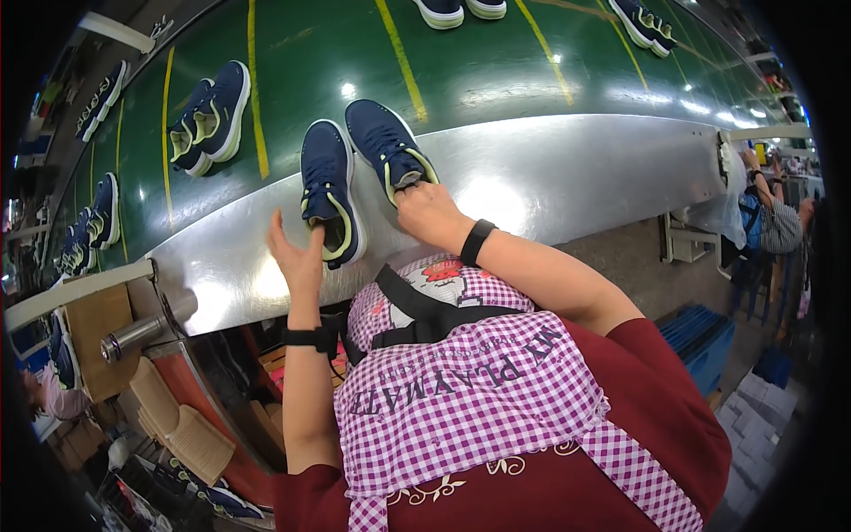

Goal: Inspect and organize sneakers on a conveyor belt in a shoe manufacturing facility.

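Two navy sneakers with yellow-green lining lie side by side at the near edge of the green conveyor belt (496,71), partly over the shiny metal rim (576,177) that borders it. The right sneaker (383,142) has its long axis slanting, toe pointing away up the belt and a little to the left, heel toward the person. The right hand (427,211) is at that heel, fingers clenched on the collar of the shoe. The left sneaker (328,191) lies nearly straight, toe away, heel hanging over the metal rim toward the person. The left hand (297,257) is raised just beside its heel, fingers released and spread, palm turned toward the shoe; whether it touches I cannot tell. Both wrists carry black bands.

The belt is glossy green with yellow lines across it, and more navy pairs sit on it: one pair (208,120) to the left, others farther off along both ends. The person wears a pink checked apron over a dark red shirt. Below the rim, left, are cardboard pieces (177,426); to the right, another worker (776,217) stands by the line
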Available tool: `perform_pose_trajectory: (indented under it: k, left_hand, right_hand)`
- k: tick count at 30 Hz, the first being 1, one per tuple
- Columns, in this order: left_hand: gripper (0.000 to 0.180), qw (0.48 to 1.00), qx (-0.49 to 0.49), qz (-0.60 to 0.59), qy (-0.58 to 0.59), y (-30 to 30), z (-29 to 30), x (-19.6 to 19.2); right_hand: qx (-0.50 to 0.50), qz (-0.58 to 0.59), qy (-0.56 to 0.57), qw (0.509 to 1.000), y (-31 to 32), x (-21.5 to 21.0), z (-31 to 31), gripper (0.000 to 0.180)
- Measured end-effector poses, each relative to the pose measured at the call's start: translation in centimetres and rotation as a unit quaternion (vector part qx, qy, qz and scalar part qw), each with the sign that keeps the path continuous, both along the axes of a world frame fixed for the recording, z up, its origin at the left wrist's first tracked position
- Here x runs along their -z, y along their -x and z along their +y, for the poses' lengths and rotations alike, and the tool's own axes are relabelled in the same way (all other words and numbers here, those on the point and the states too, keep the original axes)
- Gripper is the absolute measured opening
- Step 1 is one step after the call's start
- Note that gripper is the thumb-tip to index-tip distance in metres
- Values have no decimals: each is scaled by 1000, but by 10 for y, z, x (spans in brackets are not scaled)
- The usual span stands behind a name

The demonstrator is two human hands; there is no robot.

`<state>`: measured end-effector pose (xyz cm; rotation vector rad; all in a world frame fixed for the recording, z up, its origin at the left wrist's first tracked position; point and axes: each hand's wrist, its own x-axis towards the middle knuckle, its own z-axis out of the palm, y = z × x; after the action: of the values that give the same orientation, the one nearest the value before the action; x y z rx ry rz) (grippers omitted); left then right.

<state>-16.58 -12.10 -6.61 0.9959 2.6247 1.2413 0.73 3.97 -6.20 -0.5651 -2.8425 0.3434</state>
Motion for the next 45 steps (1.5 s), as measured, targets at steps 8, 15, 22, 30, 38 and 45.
perform_pose_trajectory:
  k: [8,15,22,30,38,45]
  left_hand:
    - [62,941,111,-309,81,-47,21,-4]
    - [49,956,49,-280,-68,-16,-1,0]
    - [30,943,43,-316,-95,2,24,-3]
    - [29,922,49,-353,-151,6,31,2]
    - [23,917,34,-374,-131,14,35,-4]
    - [21,947,32,-314,-62,12,40,-19]
  right_hand:
    - [-17,-38,29,999,-8,-12,11,10]
    - [-82,115,116,983,-5,-59,-21,27]
    - [-151,-33,130,979,21,-35,-31,37]
    - [-106,-127,143,976,44,-21,-37,32]
    - [-113,-188,162,962,49,-31,-37,31]
    - [-118,-170,172,963,47,-31,-36,26]
